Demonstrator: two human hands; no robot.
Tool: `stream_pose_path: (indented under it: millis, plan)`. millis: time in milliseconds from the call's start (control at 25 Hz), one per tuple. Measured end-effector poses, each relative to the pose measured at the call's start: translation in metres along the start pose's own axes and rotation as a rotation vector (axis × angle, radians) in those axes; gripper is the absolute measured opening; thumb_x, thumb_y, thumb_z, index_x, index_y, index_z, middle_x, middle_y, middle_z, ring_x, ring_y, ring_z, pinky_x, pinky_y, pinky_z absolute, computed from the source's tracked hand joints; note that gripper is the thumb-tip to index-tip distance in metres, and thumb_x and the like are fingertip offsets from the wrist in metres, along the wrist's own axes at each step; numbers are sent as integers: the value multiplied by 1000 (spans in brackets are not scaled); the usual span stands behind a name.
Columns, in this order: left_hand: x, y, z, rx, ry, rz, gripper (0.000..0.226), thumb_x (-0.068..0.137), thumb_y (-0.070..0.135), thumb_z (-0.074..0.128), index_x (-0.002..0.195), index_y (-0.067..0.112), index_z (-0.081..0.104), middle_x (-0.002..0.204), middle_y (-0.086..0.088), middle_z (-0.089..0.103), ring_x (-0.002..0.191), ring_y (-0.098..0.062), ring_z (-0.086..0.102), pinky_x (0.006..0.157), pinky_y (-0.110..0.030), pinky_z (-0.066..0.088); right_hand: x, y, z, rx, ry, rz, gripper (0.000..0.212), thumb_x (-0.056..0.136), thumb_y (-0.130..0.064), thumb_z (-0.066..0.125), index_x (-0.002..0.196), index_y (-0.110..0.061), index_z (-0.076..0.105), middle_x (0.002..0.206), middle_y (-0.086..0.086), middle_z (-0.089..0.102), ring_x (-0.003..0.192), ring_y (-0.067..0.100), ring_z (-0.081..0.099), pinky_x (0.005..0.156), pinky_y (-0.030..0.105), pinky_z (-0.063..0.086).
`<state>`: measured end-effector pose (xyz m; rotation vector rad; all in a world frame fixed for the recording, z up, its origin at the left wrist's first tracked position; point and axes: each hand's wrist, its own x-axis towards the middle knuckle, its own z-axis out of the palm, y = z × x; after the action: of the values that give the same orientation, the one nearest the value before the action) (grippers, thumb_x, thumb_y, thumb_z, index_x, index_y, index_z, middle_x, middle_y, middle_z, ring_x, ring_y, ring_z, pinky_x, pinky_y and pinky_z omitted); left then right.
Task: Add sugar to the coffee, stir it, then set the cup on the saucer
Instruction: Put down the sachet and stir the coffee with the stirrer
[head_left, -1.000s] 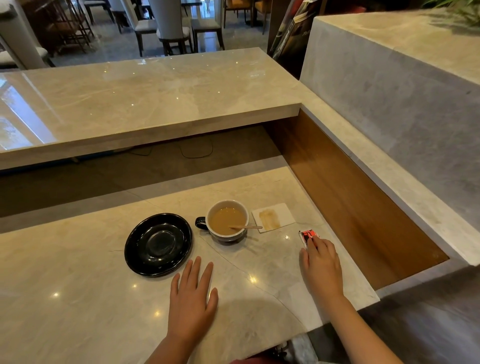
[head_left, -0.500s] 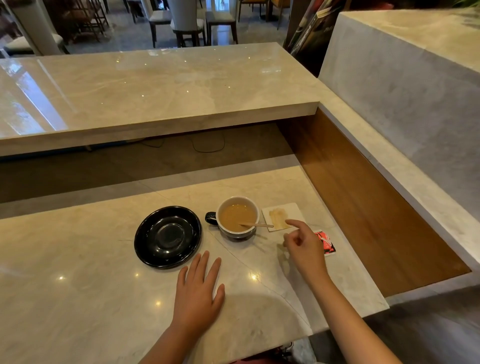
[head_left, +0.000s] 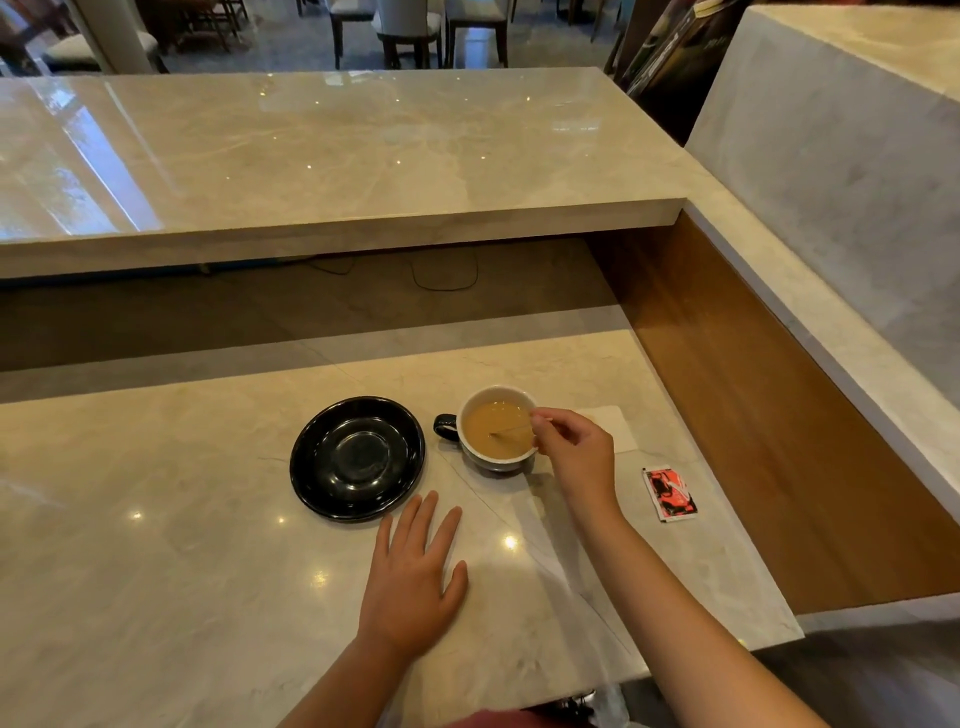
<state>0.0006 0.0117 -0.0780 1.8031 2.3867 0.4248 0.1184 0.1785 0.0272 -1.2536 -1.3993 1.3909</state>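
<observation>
The right hand pinches the stirrer dipped into the cup for stirring (saucer waiting just left), while the left hand lies flat and empty on the bench near it.

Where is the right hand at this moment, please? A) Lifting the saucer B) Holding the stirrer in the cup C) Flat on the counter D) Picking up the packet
B: the right hand pinches the stirrer, whose tip sits in the cup of coffee.
</observation>
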Motion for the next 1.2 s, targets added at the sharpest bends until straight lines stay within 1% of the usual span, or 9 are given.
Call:
stream_pose_path:
  millis: [160,320,440,640,760,920,1000,1080,1200]
  plan:
    - [1,-1,0,25,-17,-20,58,87,49,37,140,26,34,147,-9,31,136,-21,12,107,-44,8,10,-2,4,-257,-32,-214,17,88,-9,56,99,-11,68,90,5,63,82,20,61,72,27,51]
    - [1,-1,1,30,-21,-24,59,87,50,39,141,28,31,148,-8,30,137,-20,11,107,-42,5,28,-9,-12,-555,-158,-507,16,87,-6,57,99,-6,68,92,8,66,83,19,60,71,21,47]
    - [1,-2,1,28,-22,-21,59,86,50,40,140,28,32,148,-7,29,137,-19,10,107,-42,4,35,-13,-29,-719,-233,-601,13,86,-6,57,95,-4,68,90,14,73,81,27,66,73,31,50]
    - [2,-2,1,24,-28,-18,58,87,51,36,140,28,32,148,-7,30,136,-21,13,106,-44,7,25,-16,-50,-755,-317,-562,14,88,-7,55,92,-7,69,82,11,73,74,23,66,69,35,52]
    - [2,-2,2,29,-36,-25,58,87,53,35,140,30,32,148,-6,31,136,-22,16,105,-44,8,17,-11,-49,-589,-343,-359,15,87,-7,57,90,-12,71,77,4,71,72,8,65,71,24,50]
    - [3,-2,2,31,-39,-27,58,87,53,35,140,30,32,147,-6,31,136,-22,17,105,-44,10,12,5,-30,-456,-292,-346,16,85,-5,59,94,-11,71,83,2,72,79,-11,61,74,5,44]
    - [3,-2,3,36,-41,-31,58,87,54,34,140,30,32,147,-6,31,135,-23,18,105,-45,10,13,8,-22,-450,-240,-380,17,85,-4,59,98,-9,70,88,6,73,80,-6,62,74,0,41]
    - [3,-2,3,36,-41,-35,58,88,55,33,140,31,31,148,-6,30,136,-22,17,106,-46,9,15,7,-19,-514,-209,-458,18,86,-7,59,101,-8,69,92,9,73,84,11,65,76,1,40]
    - [3,-3,3,29,-31,-31,58,87,54,34,140,30,31,148,-6,30,136,-22,15,107,-47,10,20,7,-25,-655,-223,-608,23,87,-20,54,100,-7,68,89,11,75,79,21,69,75,10,42]
